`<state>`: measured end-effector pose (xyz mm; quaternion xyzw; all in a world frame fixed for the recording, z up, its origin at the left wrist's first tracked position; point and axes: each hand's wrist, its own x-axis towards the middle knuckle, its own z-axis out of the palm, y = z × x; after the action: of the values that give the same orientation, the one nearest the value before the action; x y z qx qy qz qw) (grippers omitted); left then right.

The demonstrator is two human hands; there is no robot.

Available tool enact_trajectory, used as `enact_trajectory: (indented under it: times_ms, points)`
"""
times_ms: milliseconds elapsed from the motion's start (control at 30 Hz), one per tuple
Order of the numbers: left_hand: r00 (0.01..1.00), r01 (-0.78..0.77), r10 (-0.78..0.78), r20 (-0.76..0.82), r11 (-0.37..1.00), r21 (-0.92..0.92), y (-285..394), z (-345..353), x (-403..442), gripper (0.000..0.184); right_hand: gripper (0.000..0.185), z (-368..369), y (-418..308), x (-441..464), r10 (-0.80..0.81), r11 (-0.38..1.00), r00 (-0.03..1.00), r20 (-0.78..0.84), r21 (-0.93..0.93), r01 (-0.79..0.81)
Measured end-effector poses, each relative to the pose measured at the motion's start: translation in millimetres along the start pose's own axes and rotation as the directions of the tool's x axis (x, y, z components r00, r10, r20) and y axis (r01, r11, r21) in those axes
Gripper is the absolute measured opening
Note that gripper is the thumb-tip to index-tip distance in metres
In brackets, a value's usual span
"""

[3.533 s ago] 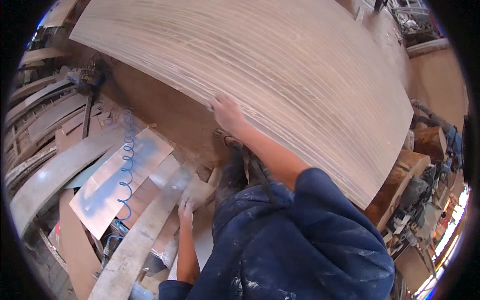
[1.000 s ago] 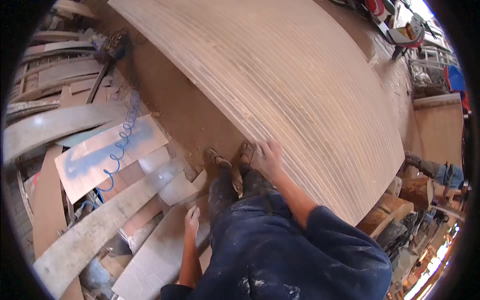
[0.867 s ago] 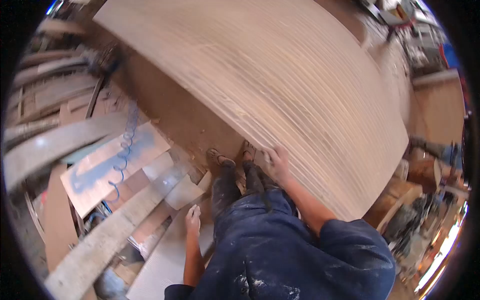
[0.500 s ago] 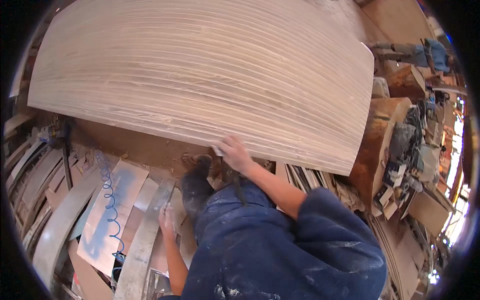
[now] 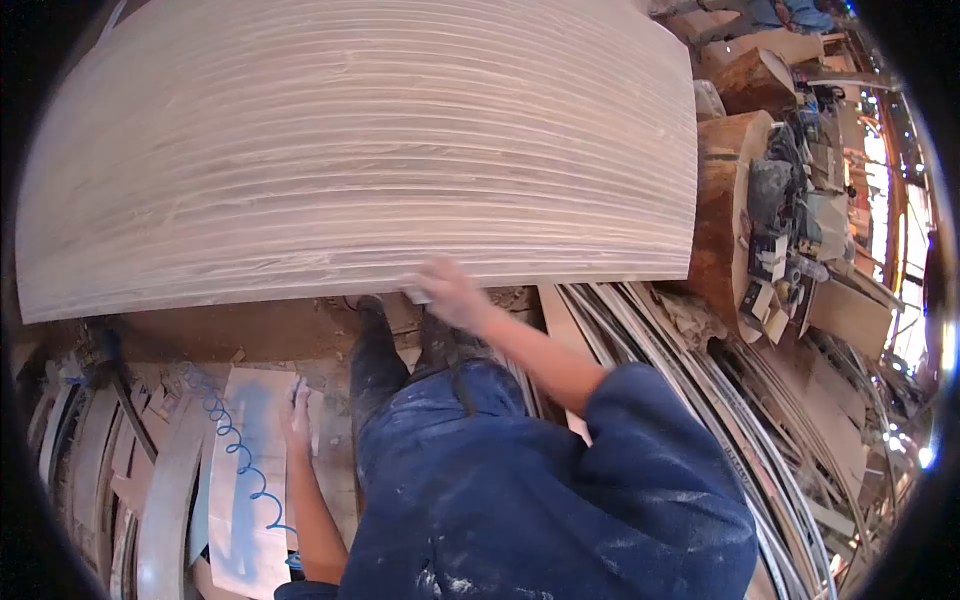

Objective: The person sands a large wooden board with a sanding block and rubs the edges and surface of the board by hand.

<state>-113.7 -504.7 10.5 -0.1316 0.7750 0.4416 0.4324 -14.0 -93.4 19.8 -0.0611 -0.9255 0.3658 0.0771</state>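
A large pale panel with many long parallel ridges (image 5: 380, 150) fills the upper part of the view. At its near edge is my right hand (image 5: 448, 293), slightly blurred, fingers bent round a small light piece, perhaps a folded pad, at the panel's edge. My left hand (image 5: 295, 415) hangs low on the left, powdery, away from the panel, above the boards on the floor. Its fingers point forward, and whether it holds anything is too small to tell.
A blue coiled hose (image 5: 233, 445) lies over a blue-stained board (image 5: 240, 500) at lower left. Thick wooden blocks (image 5: 725, 210) and clutter stand right of the panel. Long strips (image 5: 700, 400) lie at lower right. A person in blue (image 5: 795, 14) is partly visible at upper right.
The view has turned, so the panel's near edge now runs nearly level. My right hand stays at that edge with the small piece. The left hand has stayed low beside my body.
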Motion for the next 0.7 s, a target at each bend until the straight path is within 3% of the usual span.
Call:
enact_trajectory:
  times_ms: [33,67,100,167,233,267,333,467,533,567,600,633,667,700]
  points:
    - [1.000,-0.001,0.001,0.000,1.000,-0.008,-4.0,-14.1,1.1,0.052,0.039,-20.5,5.3,-16.3,0.079,0.997,0.997,0.020,-0.018,-0.078]
    - [0.998,0.055,-0.055,-0.023,0.998,-0.001,-6.8,-28.1,0.8,0.052,0.036,-27.3,11.3,-24.7,0.042,0.999,0.996,-0.079,-0.026,-0.044]
    - [0.993,0.110,-0.110,-0.045,0.994,0.012,-11.1,-43.7,-0.3,0.051,0.036,-19.4,2.2,-15.6,0.041,0.999,0.996,-0.080,-0.027,-0.043]
    - [0.991,0.101,-0.103,-0.080,0.994,-0.030,-36.8,-69.7,-3.3,0.051,0.020,6.1,-16.3,11.1,0.060,0.994,0.998,0.027,-0.091,-0.058]
    - [0.986,0.092,-0.102,-0.129,0.993,-0.076,-47.7,-90.3,-9.0,0.051,0.023,85.4,-50.1,74.9,-0.083,0.993,0.991,-0.101,0.071,0.091]
    - [0.984,0.087,-0.098,-0.150,0.993,-0.081,-45.8,-97.0,-17.0,0.052,0.028,120.9,-81.1,112.8,-0.066,0.997,0.994,-0.082,0.042,0.070]
    - [0.980,0.084,-0.098,-0.171,0.993,-0.084,-43.8,-108.5,-27.5,0.052,0.025,194.7,-127.4,192.7,-0.197,0.943,0.974,-0.115,0.250,0.220]
    - [0.981,0.100,-0.106,-0.165,0.994,-0.044,-70.3,-131.0,-33.3,0.055,0.021,260.0,-176.1,257.2,-0.117,0.950,0.992,-0.040,0.287,0.124]
    - [0.981,0.097,-0.108,-0.159,0.992,-0.076,-104.7,-138.9,-32.4,0.060,0.025,293.3,-146.0,236.7,-0.282,0.925,0.892,-0.354,0.146,0.350]
    - [0.978,0.085,-0.116,-0.172,0.980,-0.178,-123.2,-136.1,-31.7,0.053,0.031,254.2,-133.1,208.8,-0.312,0.921,0.823,-0.476,0.060,0.384]
    - [0.975,0.072,-0.126,-0.183,0.958,-0.278,-143.7,-135.6,-31.1,0.046,0.031,189.6,-124.1,184.9,-0.072,0.978,0.991,0.111,0.204,0.048]
    - [0.972,0.069,-0.129,-0.197,0.955,-0.287,-171.5,-130.5,-27.0,0.046,0.035,150.6,-101.4,150.2,-0.091,0.975,0.996,0.009,0.205,0.087]
    - [0.964,0.062,-0.139,-0.225,0.946,-0.318,-201.1,-122.7,-23.1,0.046,0.036,119.0,-79.4,109.5,-0.004,0.991,0.999,-0.039,0.132,0.009]
    - [0.958,0.057,-0.149,-0.246,0.937,-0.346,-215.2,-118.4,-21.9,0.045,0.033,68.1,-69.4,80.2,0.044,0.996,0.999,-0.005,0.073,-0.043]
